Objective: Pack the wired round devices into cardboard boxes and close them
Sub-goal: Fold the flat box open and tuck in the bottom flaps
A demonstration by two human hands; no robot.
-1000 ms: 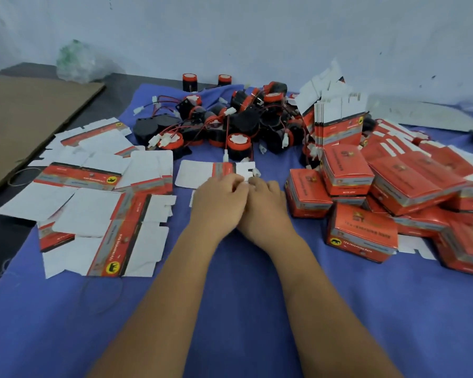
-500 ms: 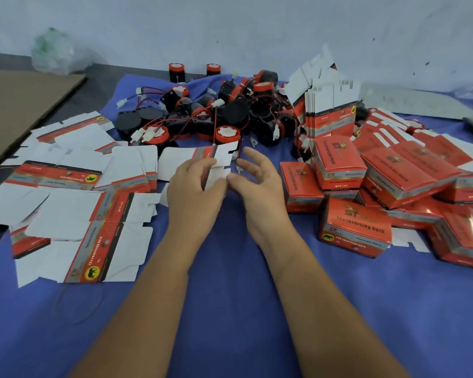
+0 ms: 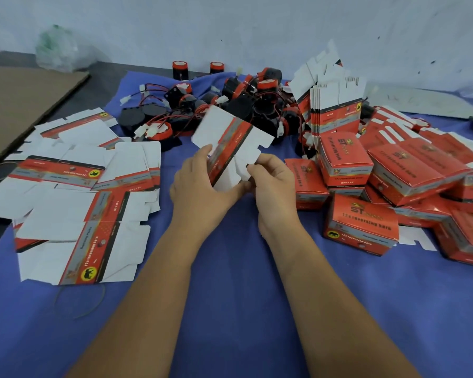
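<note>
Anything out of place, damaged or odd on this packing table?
Nothing damaged. The wired devices lie in a tangled heap, the closed boxes are piled askew. Both hands, left hand and right hand, hold a flat carton.

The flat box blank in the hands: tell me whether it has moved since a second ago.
Yes. The flat box blank lay on the blue cloth before the horn pile; both hands now hold it lifted and tilted.
</note>
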